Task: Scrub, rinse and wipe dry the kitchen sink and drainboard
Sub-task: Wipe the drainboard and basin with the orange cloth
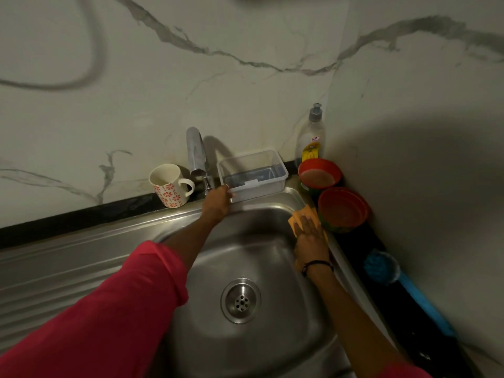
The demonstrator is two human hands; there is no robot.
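Dull steel sink [245,257], orange cloth [302,217] flat under right hand [311,242].

Sink [207,257]: brushed stainless steel, satin sheen, smooth; drain strainer [241,300] of the same metal, more polished. Drainboard [68,268], left of the left hand [218,204]: ribbed stainless steel. Faucet [197,154], just beyond that hand: glossy chrome. Container [252,174] beside it: clear smooth plastic. Mug [169,185]: glazed ceramic, glossy. Cloth [301,218] under the right hand [311,241]: matt orange fabric. Bowls [342,208] right of it: smooth orange plastic. Wall [245,77]: polished marble-look tile.
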